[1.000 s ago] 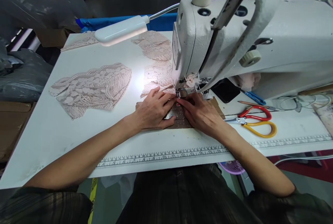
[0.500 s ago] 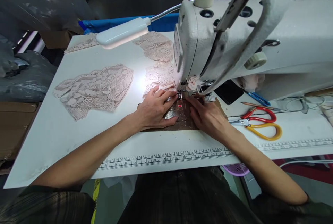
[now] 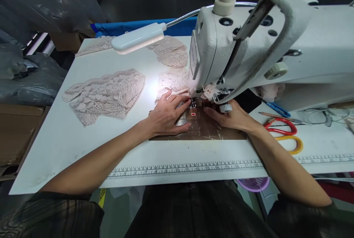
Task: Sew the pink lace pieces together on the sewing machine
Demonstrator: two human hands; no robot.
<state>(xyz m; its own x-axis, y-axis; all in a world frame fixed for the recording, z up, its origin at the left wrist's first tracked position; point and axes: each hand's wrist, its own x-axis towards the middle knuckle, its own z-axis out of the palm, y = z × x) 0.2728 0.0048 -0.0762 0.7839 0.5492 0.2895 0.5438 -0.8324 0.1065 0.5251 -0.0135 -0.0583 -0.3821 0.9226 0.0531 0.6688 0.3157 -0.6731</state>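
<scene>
My left hand [image 3: 167, 114] lies flat with fingers spread on the brown plate [image 3: 199, 133] of the sewing machine [image 3: 210, 46]. Its fingertips reach the near edge of a pale pink lace piece [image 3: 173, 81], just left of the presser foot [image 3: 193, 103]. On the other side of the foot is my right hand [image 3: 233, 116], fingers bent inward and thumb close to them. The machine head and a pink fabric flower [image 3: 210, 91] partly cover those fingers; anything pinched there is hidden. A small red-and-white mark [image 3: 193, 114] shows between the hands.
Folded lace [image 3: 107, 96] lies on the white table [image 3: 49, 149] at left, with more lace [image 3: 173, 51] behind. A lit lamp [image 3: 138, 38] hangs over it. Red-and-yellow-handled scissors [image 3: 294, 145] and a blue-handled tool [image 3: 279, 109] lie at right. A printed ruler [image 3: 177, 171] runs along the front edge.
My right hand has shifted up and right, its fingers now further behind the machine head, and its forearm covers the scissor blades. My left hand stays in place. The view has shifted slightly.
</scene>
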